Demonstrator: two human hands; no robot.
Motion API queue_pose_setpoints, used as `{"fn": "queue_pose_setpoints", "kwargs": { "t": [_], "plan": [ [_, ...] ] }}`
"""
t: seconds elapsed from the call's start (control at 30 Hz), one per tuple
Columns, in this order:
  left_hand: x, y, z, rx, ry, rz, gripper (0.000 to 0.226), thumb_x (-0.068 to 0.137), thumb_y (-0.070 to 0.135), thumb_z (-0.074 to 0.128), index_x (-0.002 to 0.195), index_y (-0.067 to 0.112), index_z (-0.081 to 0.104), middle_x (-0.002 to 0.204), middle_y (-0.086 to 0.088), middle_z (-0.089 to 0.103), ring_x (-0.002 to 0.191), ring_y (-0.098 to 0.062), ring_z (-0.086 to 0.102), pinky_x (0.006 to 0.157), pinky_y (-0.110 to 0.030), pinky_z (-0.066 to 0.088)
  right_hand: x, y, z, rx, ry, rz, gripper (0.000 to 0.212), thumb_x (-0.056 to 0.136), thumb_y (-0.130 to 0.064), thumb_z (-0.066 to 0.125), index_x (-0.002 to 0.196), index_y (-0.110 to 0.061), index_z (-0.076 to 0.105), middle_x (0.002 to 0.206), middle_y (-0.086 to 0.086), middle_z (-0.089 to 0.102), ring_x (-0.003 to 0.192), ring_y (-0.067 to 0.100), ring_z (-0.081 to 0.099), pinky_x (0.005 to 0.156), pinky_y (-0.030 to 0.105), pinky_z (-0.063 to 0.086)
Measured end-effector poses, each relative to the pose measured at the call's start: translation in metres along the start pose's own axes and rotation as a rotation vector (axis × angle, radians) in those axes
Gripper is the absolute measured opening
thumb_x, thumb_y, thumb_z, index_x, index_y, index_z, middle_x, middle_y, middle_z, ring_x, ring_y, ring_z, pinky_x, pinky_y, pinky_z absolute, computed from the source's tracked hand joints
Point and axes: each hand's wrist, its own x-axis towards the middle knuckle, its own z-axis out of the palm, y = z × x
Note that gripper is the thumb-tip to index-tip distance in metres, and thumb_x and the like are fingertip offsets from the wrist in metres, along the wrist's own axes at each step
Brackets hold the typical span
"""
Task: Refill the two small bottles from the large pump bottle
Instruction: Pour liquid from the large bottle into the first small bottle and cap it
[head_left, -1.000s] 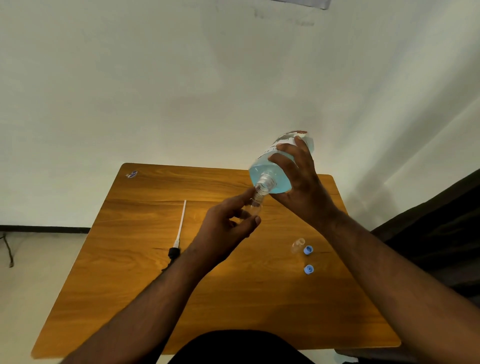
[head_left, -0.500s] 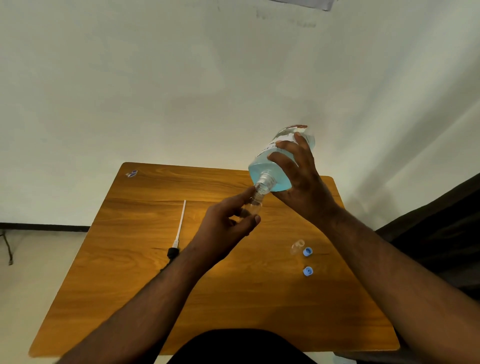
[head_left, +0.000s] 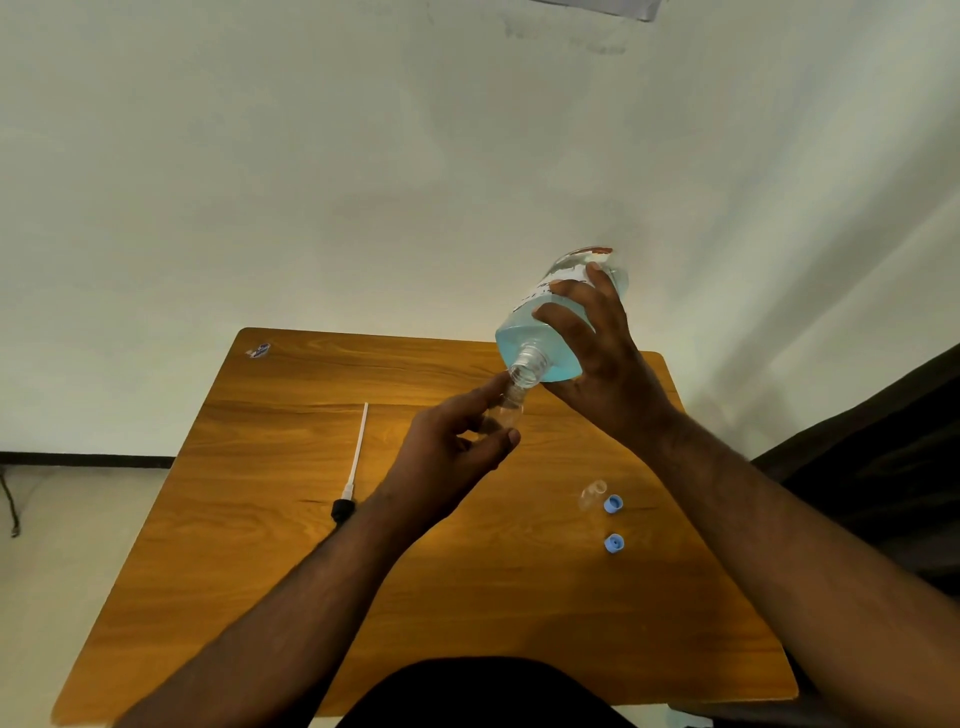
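Observation:
My right hand (head_left: 602, 353) grips the large clear bottle (head_left: 540, 332) of blue liquid, tipped steeply with its open neck pointing down and towards me. Its mouth meets the top of a small clear bottle (head_left: 505, 408), which my left hand (head_left: 447, 452) pinches between thumb and fingers above the wooden table (head_left: 249, 519). The second small clear bottle (head_left: 592, 493) stands uncapped on the table at the right, beside two blue caps (head_left: 613, 504) (head_left: 614, 543). The removed pump (head_left: 353, 467), black head and white tube, lies on the table at the left.
A small sticker (head_left: 258, 351) sits on the table's far left corner. A pale wall rises behind the table. Dark furniture (head_left: 883, 457) stands to the right of the table. My dark-clothed lap (head_left: 478, 696) is at the near edge.
The large bottle has been raised and tipped a little more over the small bottle. Both hands stay in nearly the same place.

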Motion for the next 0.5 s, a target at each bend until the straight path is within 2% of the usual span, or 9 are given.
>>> {"fn": "queue_pose_setpoints", "kwargs": {
  "t": [0.37,0.5],
  "plan": [
    [0.0030,0.0013,0.0031,0.007,0.017,-0.003,0.062,0.087,0.014,0.068,0.135,0.039,0.038,0.108,0.010,0.063,0.088,-0.003,0.063,0.070,-0.020,0.057,-0.0004,0.0032,-0.0022,-0.012,-0.003,0.008,0.079,0.072,-0.017,0.082,0.132,-0.022,0.031,0.141,0.008,0.027,0.139,0.039,0.021,0.104,0.058,0.039],
    [0.0048,0.0004,0.0037,0.011,0.019,0.004,0.062,0.087,0.014,0.069,0.136,0.037,0.038,0.113,0.009,0.062,0.091,-0.003,0.063,0.069,-0.020,0.057,0.0000,0.0036,-0.0020,-0.014,0.000,0.005,0.079,0.072,-0.016,0.081,0.133,-0.022,0.031,0.141,0.009,0.027,0.139,0.039,0.020,0.104,0.058,0.039]
  ]
}}
